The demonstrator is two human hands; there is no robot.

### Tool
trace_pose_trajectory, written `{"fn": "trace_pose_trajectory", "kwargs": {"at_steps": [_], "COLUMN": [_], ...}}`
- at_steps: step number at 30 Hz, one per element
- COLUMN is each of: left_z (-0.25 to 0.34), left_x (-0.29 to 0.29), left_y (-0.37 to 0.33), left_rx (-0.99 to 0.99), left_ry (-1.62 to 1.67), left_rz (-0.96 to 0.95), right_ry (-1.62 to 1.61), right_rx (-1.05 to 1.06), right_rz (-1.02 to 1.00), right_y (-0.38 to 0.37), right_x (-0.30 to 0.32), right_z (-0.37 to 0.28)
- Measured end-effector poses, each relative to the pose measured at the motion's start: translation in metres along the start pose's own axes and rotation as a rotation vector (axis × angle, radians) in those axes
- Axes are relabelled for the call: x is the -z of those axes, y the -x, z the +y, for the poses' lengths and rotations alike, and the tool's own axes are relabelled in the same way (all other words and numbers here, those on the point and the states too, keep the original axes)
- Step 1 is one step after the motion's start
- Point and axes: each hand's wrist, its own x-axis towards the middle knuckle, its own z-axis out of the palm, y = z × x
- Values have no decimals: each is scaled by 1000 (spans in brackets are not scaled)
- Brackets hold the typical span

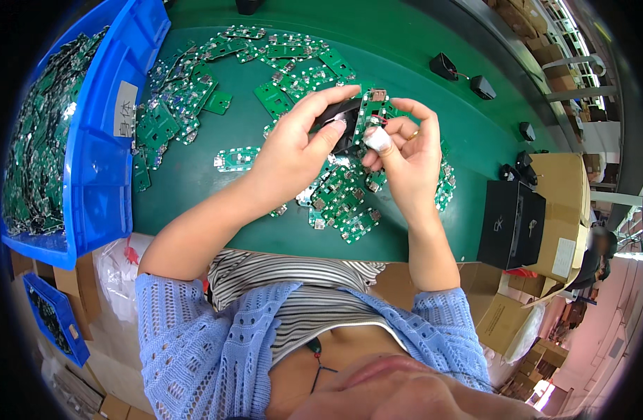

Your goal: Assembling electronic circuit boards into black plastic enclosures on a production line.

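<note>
Above the middle of the table, my left hand (297, 147) is closed on a black plastic part (346, 129), with the thumb pressed to its near side. My right hand (414, 154) grips a green circuit board (372, 105) by its right side, close against the black part. A metal socket sits at the board's top end, and a short red wire (379, 120) shows beside it. White wrapping (377, 138) covers the tip of my right thumb. Whether the board and the black part are joined I cannot tell. Several loose circuit boards (335, 196) lie below my hands.
A blue bin (97, 203) full of boards stands at the left on the green table (195, 210). More boards (286, 52) are heaped along the far side. Small black parts (444, 66) lie at the right, near a black box (510, 224) and a cardboard carton (563, 203).
</note>
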Motion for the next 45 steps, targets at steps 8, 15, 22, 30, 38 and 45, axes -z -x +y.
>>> {"fn": "trace_pose_trajectory", "kwargs": {"at_steps": [8,15,22,30,38,45], "left_z": [14,13,9,13,10,9], "left_x": [7,19,1,-4,-9,-10], "left_y": [-6,-8,1,8,12,10], "left_rx": [461,685,535,374,249,320], "left_ry": [453,521,397,299,268,265], "left_rz": [57,-236,2,-40,-80,-40], "right_ry": [-167,476,651,676,791,833], "right_rx": [295,755,909,873,887,854], "right_rz": [-151,-227,-128,92,30,-86], "right_y": [16,11,3,-7,-5,-5], "right_x": [2,2,4,8,8,9], "right_z": [2,-5,3,1,1,3]}}
